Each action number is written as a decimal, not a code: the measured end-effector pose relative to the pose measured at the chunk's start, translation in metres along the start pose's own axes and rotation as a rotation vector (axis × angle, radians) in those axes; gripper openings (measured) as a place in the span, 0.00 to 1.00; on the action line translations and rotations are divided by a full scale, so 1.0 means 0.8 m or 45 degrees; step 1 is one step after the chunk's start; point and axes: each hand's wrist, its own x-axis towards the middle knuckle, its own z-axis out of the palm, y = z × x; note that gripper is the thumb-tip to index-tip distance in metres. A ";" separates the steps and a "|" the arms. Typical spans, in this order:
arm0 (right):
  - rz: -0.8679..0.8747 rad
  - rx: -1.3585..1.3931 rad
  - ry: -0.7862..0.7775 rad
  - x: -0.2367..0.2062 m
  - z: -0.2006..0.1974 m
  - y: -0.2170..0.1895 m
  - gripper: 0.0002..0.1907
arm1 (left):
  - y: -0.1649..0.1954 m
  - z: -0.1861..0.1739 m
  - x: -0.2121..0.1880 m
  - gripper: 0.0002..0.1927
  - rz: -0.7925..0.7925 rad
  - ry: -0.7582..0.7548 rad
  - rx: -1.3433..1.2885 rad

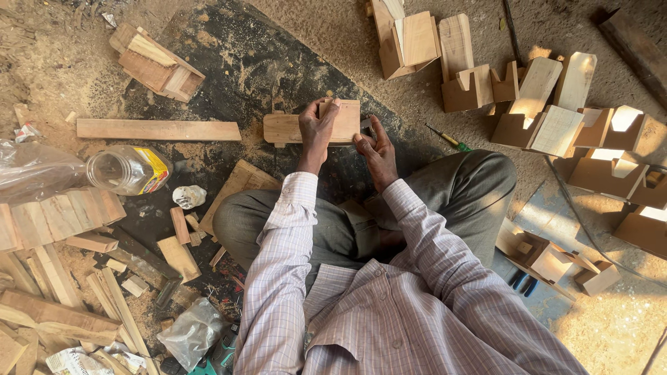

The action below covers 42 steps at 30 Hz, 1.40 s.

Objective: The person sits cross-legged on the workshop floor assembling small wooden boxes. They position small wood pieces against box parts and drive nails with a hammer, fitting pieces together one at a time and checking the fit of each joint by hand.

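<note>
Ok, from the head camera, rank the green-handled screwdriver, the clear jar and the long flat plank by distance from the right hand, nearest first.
1. Screwdriver, just right of the right hand, on the sawdust.
2. Plank, off to the left, beyond the left hand.
3. Jar, farthest left, lying on its side below the plank.

Your long-sleeved shirt (389, 312): pale lilac with a fine check, buttoned cuffs and front. Your trousers (479, 191): plain grey-olive cloth.
</note>
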 end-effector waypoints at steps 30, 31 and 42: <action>-0.142 -0.151 0.209 -0.011 0.036 0.006 0.57 | -0.004 -0.052 -0.033 0.19 -0.314 -0.107 0.109; -0.120 -0.140 0.212 -0.010 0.036 0.005 0.58 | -0.004 -0.052 -0.032 0.19 -0.312 -0.103 0.114; 0.024 -0.079 0.195 -0.008 0.038 -0.009 0.59 | -0.010 -0.055 -0.031 0.18 -0.290 -0.121 0.032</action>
